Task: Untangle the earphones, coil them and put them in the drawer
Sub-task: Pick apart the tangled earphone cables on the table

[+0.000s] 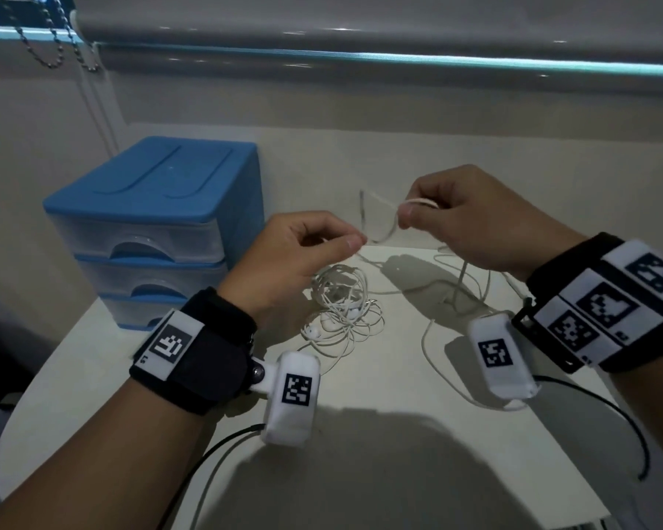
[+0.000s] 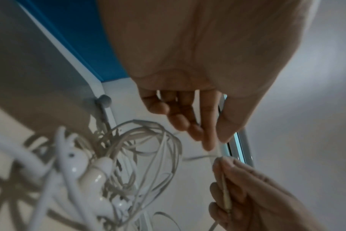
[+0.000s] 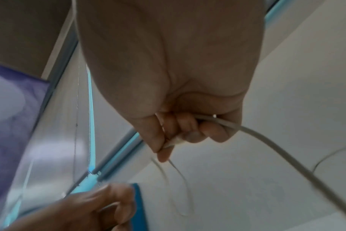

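White earphones [image 1: 341,307] lie in a tangled heap on the white table [image 1: 379,434], the earbuds [image 2: 89,170] in the middle of the heap. My left hand [image 1: 355,241] pinches a strand of the cord above the heap. My right hand [image 1: 406,214], a little higher and to the right, pinches the cord too and holds a small loop of it in its curled fingers [image 3: 188,129]. A short slack length of cord [image 1: 383,231] hangs between the two hands. More cord [image 1: 437,361] trails over the table under the right wrist. The blue drawer unit [image 1: 157,231] stands at the left, its three clear drawers closed.
A wall and a window sill with a roller blind [image 1: 360,28] run behind the table. A bead chain [image 1: 54,44] hangs at the upper left. Black cables [image 1: 636,426] from the wrist cameras drape over the table's front edge.
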`<state>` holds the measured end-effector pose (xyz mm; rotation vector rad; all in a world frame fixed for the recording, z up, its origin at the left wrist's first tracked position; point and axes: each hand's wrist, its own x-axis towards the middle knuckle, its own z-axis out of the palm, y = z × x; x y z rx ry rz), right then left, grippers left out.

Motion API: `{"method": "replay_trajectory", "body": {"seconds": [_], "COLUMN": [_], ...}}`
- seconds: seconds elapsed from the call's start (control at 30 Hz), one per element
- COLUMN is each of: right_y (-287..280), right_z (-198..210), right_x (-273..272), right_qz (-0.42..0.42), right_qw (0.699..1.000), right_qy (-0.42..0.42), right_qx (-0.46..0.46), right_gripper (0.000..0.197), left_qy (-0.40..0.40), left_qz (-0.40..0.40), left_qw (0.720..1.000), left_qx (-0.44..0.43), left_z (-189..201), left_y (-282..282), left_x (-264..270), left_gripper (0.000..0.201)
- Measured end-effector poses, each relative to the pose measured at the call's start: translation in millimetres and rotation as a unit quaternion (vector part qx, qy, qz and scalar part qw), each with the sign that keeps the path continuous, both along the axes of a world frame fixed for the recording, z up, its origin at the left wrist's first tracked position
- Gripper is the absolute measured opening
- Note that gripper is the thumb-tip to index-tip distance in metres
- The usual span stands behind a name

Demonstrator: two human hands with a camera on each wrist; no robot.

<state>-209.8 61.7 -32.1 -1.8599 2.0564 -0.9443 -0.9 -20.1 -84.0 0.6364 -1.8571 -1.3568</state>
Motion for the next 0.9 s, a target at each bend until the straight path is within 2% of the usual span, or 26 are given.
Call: {"method": "replay_trajectory", "body": {"seconds": [0.07,0.13,0.2,0.23,0.3,0.43,0.5,0.6,0.67,0.77,0.9], "right_y": [-1.7,-1.1,4.1,6.9,7.6,2.1,-3.5,-13.4,-22.1,-34.0,-44.0], "right_z": [-2.9,-8.5,-10.6,-10.3,-12.5,-24.5,-29.0,-30.3,-30.6,-29.4,-27.9], "right_x": [-6.9,-8.5,-8.2,-6.1,-8.9,-12.2,-13.2,-12.2,-11.8,-14.9,-20.2], "right_qz": [0.006,0.043,0.079,0.096,0.129,0.076,0.081,0.077,0.047,-0.028,-0.069], "right_qw": [0.995,0.974,0.936,0.92,0.902,0.91,0.911,0.907,0.905,0.918,0.943], "right_qy": [0.059,0.122,0.187,0.204,0.222,0.264,0.292,0.323,0.347,0.337,0.299], "right_qx": [0.081,0.187,0.286,0.32,0.347,0.31,0.279,0.258,0.243,0.206,0.132], "right_gripper": [0.017,0.008,0.038,0.045,0.053,0.037,0.019,0.008,0.009,0.017,0.018], "left_qy": [-0.08,-0.134,-0.206,-0.237,-0.247,-0.252,-0.252,-0.254,-0.259,-0.251,-0.156], "left_qz": [-0.022,-0.062,-0.087,-0.088,-0.085,-0.076,-0.066,-0.044,-0.029,-0.018,-0.012], "left_qw": [0.997,0.988,0.975,0.967,0.965,0.965,0.965,0.966,0.965,0.968,0.985], "left_qx": [-0.008,0.04,0.003,-0.018,-0.01,0.009,0.005,-0.003,-0.013,-0.012,0.078], "left_z": [-3.6,-3.3,-3.2,-3.5,-2.6,-4.1,-7.0,-9.1,-8.7,-5.2,-1.3], "left_y": [-1.7,0.0,-1.0,-2.0,-3.0,-4.8,-7.0,-9.9,-10.2,-8.6,-2.3], "left_x": [1.1,2.8,3.5,3.8,4.4,5.7,4.9,3.8,3.5,3.8,1.7], "left_gripper": [0.014,0.021,0.025,0.024,0.017,0.004,0.011,0.019,0.02,0.023,0.026]}}
